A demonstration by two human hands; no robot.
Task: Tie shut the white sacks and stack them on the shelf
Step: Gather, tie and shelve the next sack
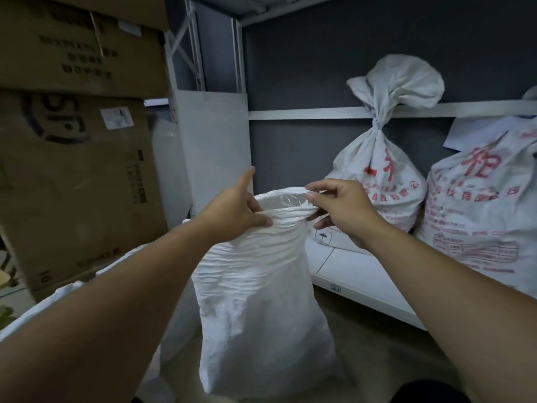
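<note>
From the head camera I see the open white sack (pixel 261 301) standing on the floor right in front of me, just beside the low shelf (pixel 363 274). Its mouth is wide open and the top edge is rolled down into a thick ring. My left hand (pixel 235 210) pinches that ring on the left side with thumb and fingers, while the pointing finger sticks out straight. My right hand (pixel 340 207) pinches the ring on the right side, fingers curled over the edge. The sack looks soft and crinkly, like thin woven plastic, so I think it will fold and bunch up easily. It may also be a bit slippery. The bottom half bulges out, so I guess it is full and maybe heavy. I think the best place to grab for tying is the loose part just under the ring, where I can squeeze it into a neck. For lifting, I would want one hand on that neck and one under the fat bottom. On the shelf a tied sack (pixel 377 181) with red writing already stands upright, and a second printed sack (pixel 479 216) stands next to it. Brown cardboard boxes (pixel 72 170) are stacked on my left.
</note>
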